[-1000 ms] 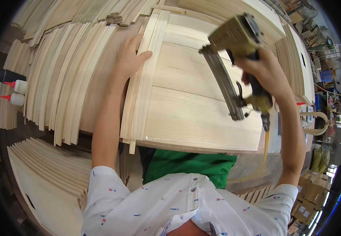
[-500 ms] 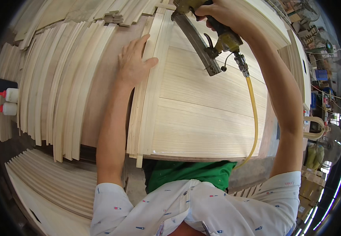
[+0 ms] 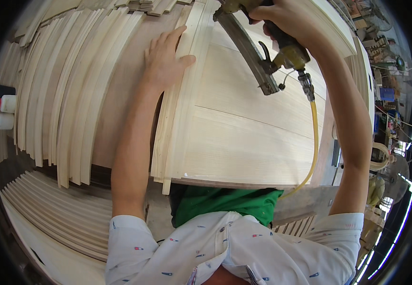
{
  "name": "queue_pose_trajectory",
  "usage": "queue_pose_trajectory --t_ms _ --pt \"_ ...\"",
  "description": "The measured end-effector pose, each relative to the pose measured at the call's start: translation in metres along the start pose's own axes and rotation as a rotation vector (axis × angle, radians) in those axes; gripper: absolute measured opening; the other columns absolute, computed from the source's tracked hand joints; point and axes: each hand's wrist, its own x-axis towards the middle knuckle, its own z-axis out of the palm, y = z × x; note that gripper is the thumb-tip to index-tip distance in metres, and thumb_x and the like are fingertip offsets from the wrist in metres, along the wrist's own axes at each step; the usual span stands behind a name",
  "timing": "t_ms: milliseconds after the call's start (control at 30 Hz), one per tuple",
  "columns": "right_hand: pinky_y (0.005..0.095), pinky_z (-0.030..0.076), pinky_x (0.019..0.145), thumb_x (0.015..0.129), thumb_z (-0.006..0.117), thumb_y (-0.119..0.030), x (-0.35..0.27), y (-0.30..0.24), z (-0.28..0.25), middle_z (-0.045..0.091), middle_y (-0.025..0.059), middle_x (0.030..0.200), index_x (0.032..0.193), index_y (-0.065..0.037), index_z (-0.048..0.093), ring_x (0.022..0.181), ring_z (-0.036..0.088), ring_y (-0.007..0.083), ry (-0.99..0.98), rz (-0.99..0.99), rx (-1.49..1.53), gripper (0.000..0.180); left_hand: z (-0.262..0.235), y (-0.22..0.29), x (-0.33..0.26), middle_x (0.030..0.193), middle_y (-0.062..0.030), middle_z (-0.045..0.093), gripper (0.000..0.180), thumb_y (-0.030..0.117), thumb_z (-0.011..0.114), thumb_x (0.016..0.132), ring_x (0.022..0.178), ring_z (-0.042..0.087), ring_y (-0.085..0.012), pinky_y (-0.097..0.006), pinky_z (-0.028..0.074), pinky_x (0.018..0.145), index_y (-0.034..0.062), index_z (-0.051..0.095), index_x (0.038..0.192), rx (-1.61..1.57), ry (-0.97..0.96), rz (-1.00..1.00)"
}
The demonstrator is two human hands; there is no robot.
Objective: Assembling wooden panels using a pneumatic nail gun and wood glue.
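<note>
My right hand point(image 3: 287, 20) is wrapped round the grip of an air nail gun point(image 3: 282, 54) at the far side. Its long metal magazine slants toward me above the panel, and a yellow air hose point(image 3: 314, 142) hangs from its fitting. The gun's nose is cut off by the top of the picture. Below it lies a pale wooden panel point(image 3: 244, 147) made of several boards. Along the panel's left edge run narrow wooden strips point(image 3: 175, 128). My left hand point(image 3: 164, 59) rests on these strips, fingers stretched forward and thumb out to the right.
Many loose wooden slats point(image 3: 68, 90) lie side by side on the left. Two white glue bottles point(image 3: 7, 103) with red tips are at the far left edge. Grooved boards point(image 3: 63, 213) are stacked at lower left. More panels point(image 3: 339, 28) stand at the back right.
The view has shifted slightly. The nail gun, in my right hand, sits a little farther right over the panel. My left hand stays on the strips.
</note>
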Motion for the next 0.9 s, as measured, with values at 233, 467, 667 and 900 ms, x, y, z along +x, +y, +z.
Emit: queue_pose_trajectory --t_ms 233,467,667,900 --pt "0.0287 0.044 0.048 0.079 0.063 -0.015 -0.021 0.0 0.013 0.059 0.0066 0.06 0.08 0.002 0.064 0.052 0.057 0.0135 -0.1 0.012 0.104 0.017 0.003 -0.007 0.003 0.134 -0.011 0.049 0.071 0.025 0.07 0.074 0.13 0.037 -0.0306 -0.043 0.027 0.11 0.013 0.045 0.139 -0.029 0.003 0.021" --pt "0.0245 0.05 0.052 0.08 0.065 -0.026 -0.059 0.015 0.023 0.059 0.0061 0.061 0.088 0.003 0.064 0.053 0.06 0.0097 0.076 -0.1 0.048 0.03 0.004 -0.008 0.003 0.136 -0.01 0.047 0.071 0.026 0.069 0.075 0.13 0.036 -0.0311 -0.042 0.026 0.11 0.0142 0.044 0.14 -0.021 0.004 0.017" --pt "0.0264 0.05 0.053 0.08 0.065 -0.026 -0.06 0.013 0.03 0.06 0.0065 0.063 0.088 0.003 0.064 0.053 0.059 0.0106 -0.003 -0.078 0.033 0.031 -0.004 -0.008 0.002 0.139 -0.0088 0.046 0.07 0.025 0.065 0.075 0.131 0.036 -0.0297 -0.041 0.026 0.111 0.0185 0.044 0.141 0.043 -0.058 0.031" --pt "0.0297 0.045 0.048 0.079 0.062 -0.014 -0.058 -0.009 0.025 0.06 0.0074 0.062 0.082 0.004 0.064 0.052 0.057 0.0147 -0.067 0.016 0.124 0.018 -0.003 -0.006 0.005 0.139 -0.0093 0.046 0.071 0.023 0.065 0.072 0.13 0.037 -0.0298 -0.04 0.031 0.109 0.0178 0.045 0.141 -0.035 -0.064 0.003"
